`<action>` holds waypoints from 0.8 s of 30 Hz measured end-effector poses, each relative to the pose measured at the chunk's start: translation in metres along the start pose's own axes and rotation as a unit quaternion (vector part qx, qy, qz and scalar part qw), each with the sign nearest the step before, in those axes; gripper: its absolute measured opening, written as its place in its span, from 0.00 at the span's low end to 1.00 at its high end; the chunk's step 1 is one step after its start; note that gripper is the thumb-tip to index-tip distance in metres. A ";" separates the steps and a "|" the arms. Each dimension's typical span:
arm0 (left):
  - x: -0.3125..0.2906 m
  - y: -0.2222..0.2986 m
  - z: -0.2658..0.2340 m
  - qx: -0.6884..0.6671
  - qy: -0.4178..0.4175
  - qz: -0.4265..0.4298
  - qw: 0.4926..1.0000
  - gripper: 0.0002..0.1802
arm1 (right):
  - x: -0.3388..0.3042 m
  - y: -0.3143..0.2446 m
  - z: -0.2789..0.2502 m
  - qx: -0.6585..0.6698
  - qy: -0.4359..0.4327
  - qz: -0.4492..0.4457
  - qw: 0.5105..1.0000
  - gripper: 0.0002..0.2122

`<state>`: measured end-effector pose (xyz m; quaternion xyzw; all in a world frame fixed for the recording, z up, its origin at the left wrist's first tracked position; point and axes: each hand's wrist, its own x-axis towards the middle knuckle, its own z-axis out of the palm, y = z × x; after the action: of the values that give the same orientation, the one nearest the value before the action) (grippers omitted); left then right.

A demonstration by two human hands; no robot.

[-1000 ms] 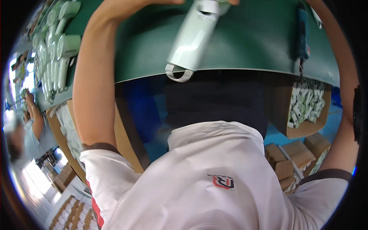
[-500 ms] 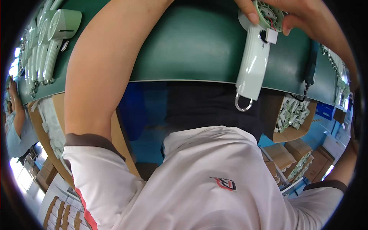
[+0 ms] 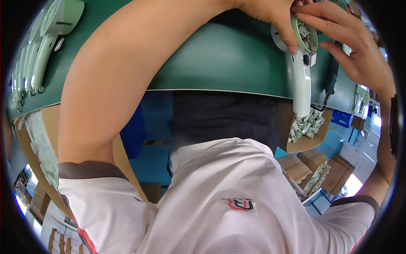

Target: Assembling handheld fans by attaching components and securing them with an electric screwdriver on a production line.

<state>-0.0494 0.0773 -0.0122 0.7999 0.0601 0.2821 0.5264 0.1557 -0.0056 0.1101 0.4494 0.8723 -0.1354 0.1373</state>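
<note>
A pale green handheld fan (image 3: 301,84) is at the upper right, its handle hanging down past the bench edge. Its round head (image 3: 306,36) lacks a cover, so the inside parts and thin wires show. My left hand (image 3: 277,17) is closed on the head's left side, thumb pressed near the top of the handle. A white round piece (image 3: 278,39) shows beside that thumb. My right hand (image 3: 344,38) is at the head's far rim with fingers stretched and thumb held apart. Its farthest fingertips are partly hidden. A small white tab (image 3: 313,59) stands beside the handle's top.
Several pale green fans (image 3: 46,55) lie on the green bench (image 3: 203,63) at the far left. A black tool with a cord (image 3: 333,76) lies right of the handle. Below the bench, a cardboard box (image 3: 311,142) holds many pale parts; more boxes (image 3: 340,169) stand beyond.
The fan has shifted right, and its handle hangs straighter. My left hand reaches further over the head. My right thumb has moved off the rim, and the right fingers have spread.
</note>
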 end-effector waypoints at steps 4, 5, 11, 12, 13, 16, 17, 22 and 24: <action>0.001 0.002 -0.001 0.044 -0.005 -0.012 0.999 0.39 | 0.014 -0.047 0.016 0.067 0.056 0.095 0.992 0.23; 0.002 0.000 -0.001 0.002 -0.012 -0.001 1.000 0.40 | 0.011 -0.045 0.018 0.082 0.072 0.120 0.987 0.23; -0.005 0.006 -0.017 -0.003 -0.091 -0.032 0.995 0.47 | 0.015 -0.072 0.010 0.163 0.079 0.204 0.962 0.25; -0.007 0.002 -0.022 -0.006 -0.088 -0.030 0.996 0.47 | 0.017 -0.074 0.010 0.158 0.078 0.207 0.962 0.25; -0.010 -0.001 -0.026 -0.013 -0.104 -0.043 0.994 0.48 | 0.019 -0.076 0.010 0.154 0.077 0.210 0.962 0.25; -0.009 -0.002 -0.033 0.028 -0.136 -0.070 0.988 0.50 | 0.024 -0.078 0.012 0.143 0.075 0.220 0.962 0.24; -0.008 -0.002 -0.032 0.033 -0.132 -0.067 0.988 0.50 | 0.023 -0.069 0.011 0.141 0.072 0.220 0.963 0.24; -0.006 -0.007 -0.033 0.008 -0.124 -0.055 0.991 0.49 | 0.020 -0.037 0.004 0.066 -0.001 0.161 0.985 0.22; -0.007 -0.009 -0.028 -0.020 -0.135 -0.058 0.989 0.48 | 0.021 -0.032 0.006 0.034 -0.025 0.138 0.990 0.21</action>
<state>-0.0673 0.1014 -0.0150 0.8149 0.0289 0.1422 0.5611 0.1187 -0.0103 0.1007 0.5662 0.7932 -0.1558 0.1612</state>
